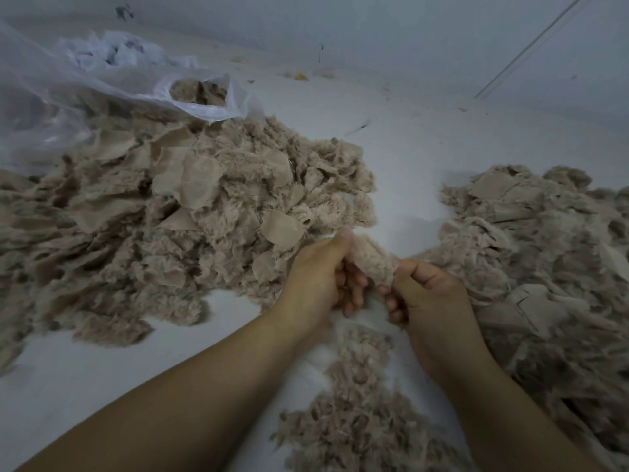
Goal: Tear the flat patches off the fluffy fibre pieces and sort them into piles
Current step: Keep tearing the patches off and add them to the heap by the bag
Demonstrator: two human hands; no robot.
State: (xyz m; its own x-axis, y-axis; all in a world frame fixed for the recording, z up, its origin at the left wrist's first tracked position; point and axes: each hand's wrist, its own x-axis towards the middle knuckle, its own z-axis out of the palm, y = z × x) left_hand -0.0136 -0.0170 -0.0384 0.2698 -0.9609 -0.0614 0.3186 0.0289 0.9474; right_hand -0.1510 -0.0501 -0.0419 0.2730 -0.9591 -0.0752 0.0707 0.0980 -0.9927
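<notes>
bag point(204, 107): clear plastic, far left, mouth open toward the big pile; some tan fibre/patch scraps visible inside, can't tell how full.
big pile point(190, 206): left-centre on the white counter point(408, 155), fluffy pieces w/ flat patches mixed in. Looks unsorted.
risk L: pile edge sits just beside the hands, so a dropped bit lands back in it & gets lost.
left hand point(320, 281): fingers curled round one end of the fluffy piece point(374, 264), thumb on top, firm hold.
fluffy piece: held up between both hands, above counter, between the piles.
risk mid: patch not visible from here. Could rip partway & leave backing on the fluff.
right hand point(429, 294): fingers curled, pinching the other end.
near pile point(360, 403): loose fluff below the hands.
right pile point(544, 267): flat patches + fluff, touching right wrist; risk of sorted stuff mixing.
</notes>
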